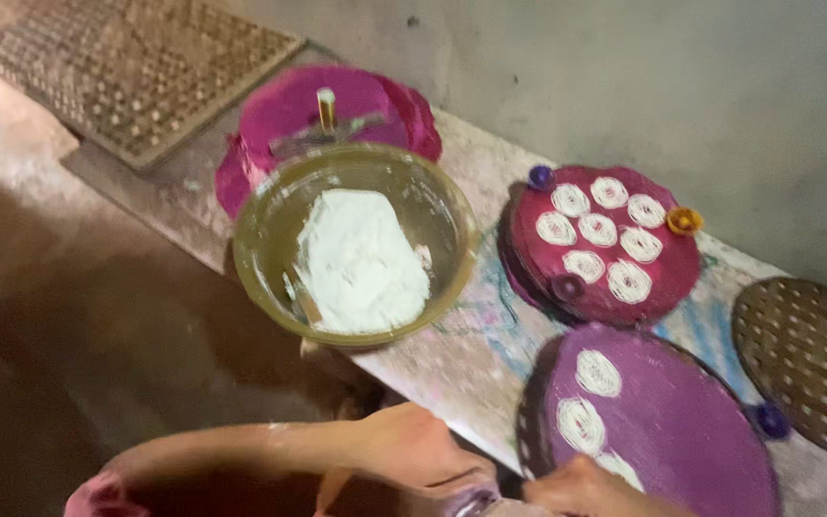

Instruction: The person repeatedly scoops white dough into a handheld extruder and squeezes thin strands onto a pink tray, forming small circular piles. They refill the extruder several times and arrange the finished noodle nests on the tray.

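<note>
Rough home kitchen: dough bowl (356,244), noodle-coiled trays (667,278).

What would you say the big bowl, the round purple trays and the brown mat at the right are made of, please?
The bowl looks like translucent yellowish plastic: light passes through its thin, glossy wall. The purple trays seem to be matte moulded plastic, judging by their even colour, though blur leaves it open. The brown mat appears to be woven cane or bamboo, with a criss-cross weave and small gaps.

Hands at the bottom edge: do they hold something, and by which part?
It cannot be told. The left hand and right hand are cut off by the frame edge beside the near purple tray; any grip lies out of view.
</note>
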`<state>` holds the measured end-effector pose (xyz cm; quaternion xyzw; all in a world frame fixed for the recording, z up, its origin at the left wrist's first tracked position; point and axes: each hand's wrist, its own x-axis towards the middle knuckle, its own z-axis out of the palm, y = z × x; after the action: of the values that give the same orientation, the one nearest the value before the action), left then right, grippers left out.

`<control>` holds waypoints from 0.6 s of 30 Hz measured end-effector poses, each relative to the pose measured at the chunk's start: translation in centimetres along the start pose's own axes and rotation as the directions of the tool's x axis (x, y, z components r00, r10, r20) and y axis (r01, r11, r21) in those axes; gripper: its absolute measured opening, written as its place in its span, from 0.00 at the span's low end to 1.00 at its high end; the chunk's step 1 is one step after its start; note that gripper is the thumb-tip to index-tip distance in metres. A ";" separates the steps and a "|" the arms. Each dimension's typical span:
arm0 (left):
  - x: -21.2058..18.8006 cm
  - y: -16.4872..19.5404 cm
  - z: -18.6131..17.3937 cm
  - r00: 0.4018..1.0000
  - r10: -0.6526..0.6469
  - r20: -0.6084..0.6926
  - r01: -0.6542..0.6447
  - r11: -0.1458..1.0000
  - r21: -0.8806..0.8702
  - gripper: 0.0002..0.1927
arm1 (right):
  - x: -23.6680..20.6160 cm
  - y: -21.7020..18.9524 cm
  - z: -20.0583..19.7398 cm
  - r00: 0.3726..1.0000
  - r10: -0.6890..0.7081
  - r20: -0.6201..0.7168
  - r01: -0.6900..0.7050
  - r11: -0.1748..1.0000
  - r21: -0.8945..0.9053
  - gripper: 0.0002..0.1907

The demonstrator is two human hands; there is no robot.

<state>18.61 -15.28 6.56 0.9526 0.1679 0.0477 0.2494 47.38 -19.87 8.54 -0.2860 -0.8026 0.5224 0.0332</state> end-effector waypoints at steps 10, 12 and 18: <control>-16.4 -28.7 -10.7 0.947 -0.311 0.087 0.171 0.255 -0.952 0.19 | 15.4 -0.9 -11.3 0.771 -0.555 -0.312 -0.131 0.341 -0.931 0.16; -15.0 -31.1 -10.4 0.983 -0.114 0.143 0.140 -0.034 -0.989 0.21 | 18.9 -1.7 -13.8 0.774 -0.594 -0.219 -0.143 0.174 -0.974 0.20; -10.5 -32.7 -4.8 0.971 -0.234 0.039 0.028 -0.049 -0.998 0.19 | 27.7 -4.3 -16.2 0.630 -0.629 -0.456 -0.516 0.100 -0.851 0.26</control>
<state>-1.82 10.11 -5.43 0.4548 0.1900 0.1978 0.8473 28.14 5.78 12.77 -0.3815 -0.8351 -0.3445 0.1961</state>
